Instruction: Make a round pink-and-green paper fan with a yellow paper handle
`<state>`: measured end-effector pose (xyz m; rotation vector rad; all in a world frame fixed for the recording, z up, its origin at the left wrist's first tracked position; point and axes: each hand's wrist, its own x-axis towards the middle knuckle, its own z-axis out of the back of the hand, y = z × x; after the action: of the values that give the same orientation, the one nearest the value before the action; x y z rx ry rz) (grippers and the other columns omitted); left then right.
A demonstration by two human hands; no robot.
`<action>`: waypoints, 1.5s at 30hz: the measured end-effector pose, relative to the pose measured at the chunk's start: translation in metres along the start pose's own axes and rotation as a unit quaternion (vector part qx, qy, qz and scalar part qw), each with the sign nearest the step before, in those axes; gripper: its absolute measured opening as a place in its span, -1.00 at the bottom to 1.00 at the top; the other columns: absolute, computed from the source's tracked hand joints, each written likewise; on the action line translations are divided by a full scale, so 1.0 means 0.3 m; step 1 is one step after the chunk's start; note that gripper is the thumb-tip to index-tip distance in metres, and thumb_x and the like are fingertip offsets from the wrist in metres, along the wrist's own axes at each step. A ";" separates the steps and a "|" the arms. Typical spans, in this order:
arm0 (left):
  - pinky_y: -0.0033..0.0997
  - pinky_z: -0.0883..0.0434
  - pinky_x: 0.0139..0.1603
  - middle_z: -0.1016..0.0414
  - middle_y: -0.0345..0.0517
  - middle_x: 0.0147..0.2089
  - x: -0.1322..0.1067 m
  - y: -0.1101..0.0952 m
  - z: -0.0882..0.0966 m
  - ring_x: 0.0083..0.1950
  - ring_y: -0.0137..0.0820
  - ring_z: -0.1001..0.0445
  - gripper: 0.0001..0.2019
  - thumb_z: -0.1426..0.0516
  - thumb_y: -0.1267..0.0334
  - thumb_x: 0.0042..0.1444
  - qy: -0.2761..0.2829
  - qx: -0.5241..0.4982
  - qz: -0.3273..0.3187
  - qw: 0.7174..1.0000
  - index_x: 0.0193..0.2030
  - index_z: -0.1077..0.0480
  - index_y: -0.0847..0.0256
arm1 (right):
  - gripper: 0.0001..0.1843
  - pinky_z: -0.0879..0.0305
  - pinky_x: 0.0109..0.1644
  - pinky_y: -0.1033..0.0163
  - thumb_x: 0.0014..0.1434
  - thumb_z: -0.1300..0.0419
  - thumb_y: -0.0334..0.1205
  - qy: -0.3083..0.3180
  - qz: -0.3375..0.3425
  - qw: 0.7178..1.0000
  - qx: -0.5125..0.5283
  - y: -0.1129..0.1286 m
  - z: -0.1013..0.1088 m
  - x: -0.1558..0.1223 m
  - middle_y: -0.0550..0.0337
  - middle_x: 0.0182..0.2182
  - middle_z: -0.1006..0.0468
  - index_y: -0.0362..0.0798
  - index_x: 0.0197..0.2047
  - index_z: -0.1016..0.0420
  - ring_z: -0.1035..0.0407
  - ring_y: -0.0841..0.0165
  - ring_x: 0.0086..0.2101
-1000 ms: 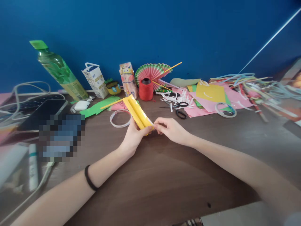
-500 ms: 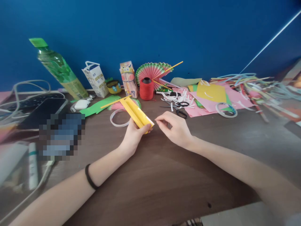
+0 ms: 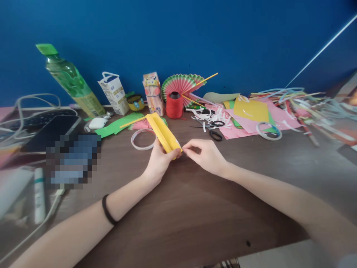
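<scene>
Fingers of the left hand wrap around the near end of a folded yellow paper, thumb on one side and the rest curled under it, so the grip is closed on the strip. The right hand comes in from the other side with its thumb and forefinger drawn narrow – pinched together on the paper's near tip, right against the left fingertips. The paper is a long pleated strip lying at a slant over the middle of the desk, its held end low and toward the near edge, its free end pointing at the far left corner. Just beside it, on the left, a clear tape ring lies flat on the wood. Behind, along the far edge, stand a red thread spool, a pleated paper fan and a tilted green bottle. Black scissors lie past the right hand, next to a spread of pink sheets that runs toward the far right corner. A black band circles the left wrist.
</scene>
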<state>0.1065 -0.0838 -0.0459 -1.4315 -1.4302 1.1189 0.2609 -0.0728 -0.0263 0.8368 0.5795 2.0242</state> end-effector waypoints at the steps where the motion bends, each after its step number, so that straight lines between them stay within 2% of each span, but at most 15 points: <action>1: -0.41 -0.43 -0.36 -0.44 -0.29 -0.37 -0.001 0.000 0.000 -0.45 -0.49 -0.45 -0.51 -0.31 0.36 -0.25 -0.005 0.006 0.000 1.000 -0.19 -0.17 0.20 | -0.85 -0.19 -0.36 0.34 0.11 -0.11 -0.36 0.009 -0.007 1.000 0.012 0.000 0.002 0.002 0.24 -0.50 -0.54 -0.08 -0.43 -0.48 -0.34 0.46 -0.49; 6: -0.42 -0.44 -0.36 -0.43 -0.32 -0.38 -0.008 -0.004 -0.007 -0.44 -0.49 -0.45 -0.52 -0.30 0.37 -0.26 -0.015 0.026 -0.008 1.000 -0.21 -0.16 0.19 | -0.86 -0.18 -0.36 0.34 0.10 -0.12 -0.36 0.040 -0.031 0.998 0.026 -0.001 0.008 0.009 0.25 -0.53 -0.52 -0.10 -0.44 -0.48 -0.33 0.47 -0.51; 13: -0.41 -0.44 -0.34 -0.43 -0.28 -0.36 -0.016 -0.012 -0.010 -0.38 -0.44 -0.47 -0.53 -0.31 0.38 -0.27 -0.017 0.049 -0.006 0.999 -0.24 -0.17 0.18 | -0.87 -0.18 -0.38 0.35 0.03 -0.11 -0.41 0.050 -0.041 0.998 0.018 0.004 0.014 0.009 0.26 -0.55 -0.50 -0.10 -0.48 -0.47 -0.31 0.48 -0.52; 19: -0.40 -0.44 -0.35 -0.42 -0.28 -0.34 -0.013 -0.002 -0.008 -0.37 -0.43 -0.47 -0.55 -0.30 0.37 -0.27 -0.017 0.062 -0.014 0.998 -0.24 -0.17 0.17 | -0.85 -0.19 -0.39 0.34 0.06 -0.11 -0.37 0.090 -0.048 0.994 0.034 0.003 0.034 0.015 0.26 -0.57 -0.50 -0.10 -0.50 -0.46 -0.32 0.48 -0.53; 29: -0.41 -0.43 -0.37 -0.40 -0.28 -0.36 -0.015 -0.004 -0.008 -0.38 -0.43 -0.46 -0.57 -0.29 0.38 -0.25 -0.013 0.082 -0.013 0.996 -0.26 -0.17 0.17 | -0.87 -0.19 -0.40 0.36 0.02 -0.11 -0.42 0.099 -0.068 0.992 0.050 0.009 0.033 0.017 0.28 -0.59 -0.47 -0.11 -0.51 -0.43 -0.27 0.51 -0.56; 45: -0.44 -0.42 -0.38 -0.39 -0.32 -0.37 -0.016 -0.005 -0.009 -0.41 -0.48 -0.45 -0.56 -0.27 0.35 -0.25 0.000 0.078 -0.014 0.997 -0.23 -0.16 0.20 | -0.88 -0.22 -0.42 0.36 0.01 -0.10 -0.40 0.129 -0.105 0.982 0.093 0.011 0.048 0.027 0.26 -0.59 -0.47 -0.12 -0.49 -0.44 -0.31 0.49 -0.56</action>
<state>0.1087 -0.0885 -0.0434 -1.2976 -1.3284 1.1871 0.2665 -0.0666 -0.0117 0.5940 0.9759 1.9162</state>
